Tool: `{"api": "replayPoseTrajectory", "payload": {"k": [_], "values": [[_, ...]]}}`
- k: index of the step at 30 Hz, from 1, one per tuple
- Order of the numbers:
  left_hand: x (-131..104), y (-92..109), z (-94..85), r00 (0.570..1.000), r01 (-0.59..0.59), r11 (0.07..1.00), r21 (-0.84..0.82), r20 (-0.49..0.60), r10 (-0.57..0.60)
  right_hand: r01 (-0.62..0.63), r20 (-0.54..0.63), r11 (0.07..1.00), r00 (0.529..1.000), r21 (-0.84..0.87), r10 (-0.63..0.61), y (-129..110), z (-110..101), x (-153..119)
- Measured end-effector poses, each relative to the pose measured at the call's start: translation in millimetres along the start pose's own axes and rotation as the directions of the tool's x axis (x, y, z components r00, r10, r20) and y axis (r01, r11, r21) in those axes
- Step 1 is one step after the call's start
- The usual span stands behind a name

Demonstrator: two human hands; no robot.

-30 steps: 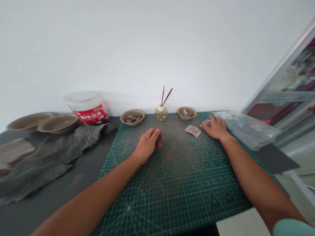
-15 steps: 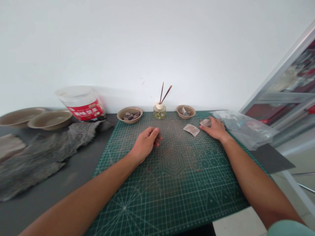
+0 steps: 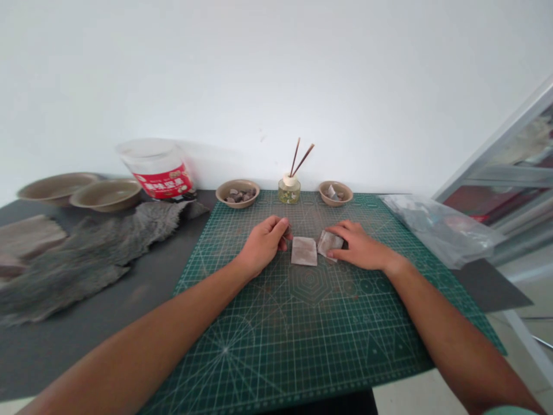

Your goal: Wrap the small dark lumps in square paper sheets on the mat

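Centrally, left hand curled, contents unclear; right hand presses a sheet beside another.

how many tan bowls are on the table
4: two large bowls, and, at far left; a small stone-filled bowl left of the reed diffuser; another small bowl to its right.

Near half of cutting mat is bare; only the forearms cross it. Far edge is lined by two small bowls and a reed diffuser. Fur pelt bounds the left, plastic bag the right.
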State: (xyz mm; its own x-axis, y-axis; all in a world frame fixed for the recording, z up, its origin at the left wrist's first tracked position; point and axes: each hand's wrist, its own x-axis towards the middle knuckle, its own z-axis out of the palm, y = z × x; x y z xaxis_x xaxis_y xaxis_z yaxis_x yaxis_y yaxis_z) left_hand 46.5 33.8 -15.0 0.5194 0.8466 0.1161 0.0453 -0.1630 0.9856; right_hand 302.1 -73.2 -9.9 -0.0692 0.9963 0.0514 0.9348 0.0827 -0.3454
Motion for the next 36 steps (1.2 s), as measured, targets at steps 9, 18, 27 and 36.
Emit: {"api": "replayPoseTrajectory", "payload": {"k": [9,18,27,36], "values": [[-1,2,-0.5,1.0,-0.001,1.0,0.015,-0.005,0.001,-0.043,-0.087,0.973,0.994,0.226,0.064,-5,0,2],[-1,-2,-2.6,1.0,-0.005,1.0,0.021,0.011,0.005,-0.045,0.003,0.997,0.999,0.061,0.045,15,-16,-4],[-1,-3,-2.1,0.999,-0.017,1.0,0.017,0.028,0.017,-0.021,0.216,0.999,0.976,0.039,0.012,8,-25,-18],[-1,-3,-1.9,1.0,0.007,1.0,0.028,0.021,-0.008,-0.014,0.081,0.995,0.997,0.099,0.006,-4,-11,-9]]}}
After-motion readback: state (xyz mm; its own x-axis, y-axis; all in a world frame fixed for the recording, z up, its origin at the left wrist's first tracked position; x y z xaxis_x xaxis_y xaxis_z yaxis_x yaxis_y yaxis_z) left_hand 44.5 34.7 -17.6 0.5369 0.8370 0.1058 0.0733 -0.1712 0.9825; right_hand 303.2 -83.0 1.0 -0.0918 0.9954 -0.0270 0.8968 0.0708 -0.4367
